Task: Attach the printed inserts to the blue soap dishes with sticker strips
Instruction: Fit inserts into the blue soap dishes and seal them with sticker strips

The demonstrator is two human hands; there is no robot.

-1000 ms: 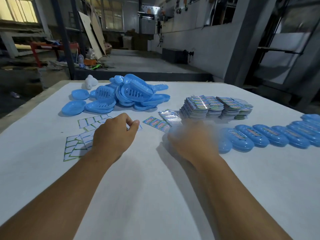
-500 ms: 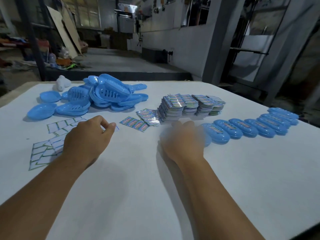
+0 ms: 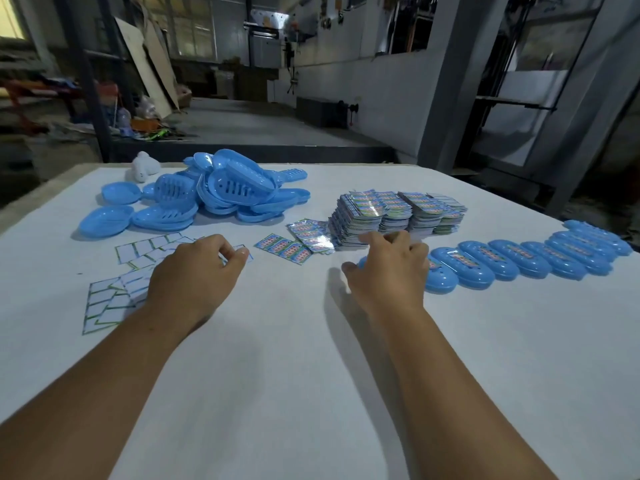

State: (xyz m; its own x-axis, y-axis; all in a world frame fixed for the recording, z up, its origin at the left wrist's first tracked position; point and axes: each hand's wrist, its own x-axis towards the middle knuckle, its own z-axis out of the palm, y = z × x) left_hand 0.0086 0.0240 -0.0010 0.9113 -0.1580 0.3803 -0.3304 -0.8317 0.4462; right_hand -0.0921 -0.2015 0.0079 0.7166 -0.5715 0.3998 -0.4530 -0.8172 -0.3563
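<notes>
Nearest to me, both bare forearms reach out over the white table [image 3: 277,393]. My left hand [image 3: 194,271] lies knuckles up on the sticker sheets [image 3: 114,299], its fingers curled with thumb and forefinger closed at the edge of a sheet; whether they really pinch it I cannot tell. I count about three overlapping sheets of white rectangular stickers with green borders, though the hand hides part of them.

My right hand [image 3: 388,271] is spread, fingers loosely bent, resting over the nearest blue soap dish [image 3: 440,278] at the left end of a row. Its fingertips reach to the foot of the insert stacks, and I cannot tell whether it holds the dish or just touches it. The row of finished dishes [image 3: 540,256] runs off to the right, each overlapping the next, each with a printed insert on top; I count roughly eight, the far ones too crowded to separate.

Between the hands, slightly farther, lie loose printed inserts [image 3: 298,242], about three fanned pieces. Just behind them stand the insert stacks [image 3: 398,211], four leaning piles side by side.

Farther left is the heap of unassembled soap dish halves [image 3: 214,195], well over ten, some slotted. Beside it at the table's far edge sits one small white object [image 3: 142,168] I cannot identify.
</notes>
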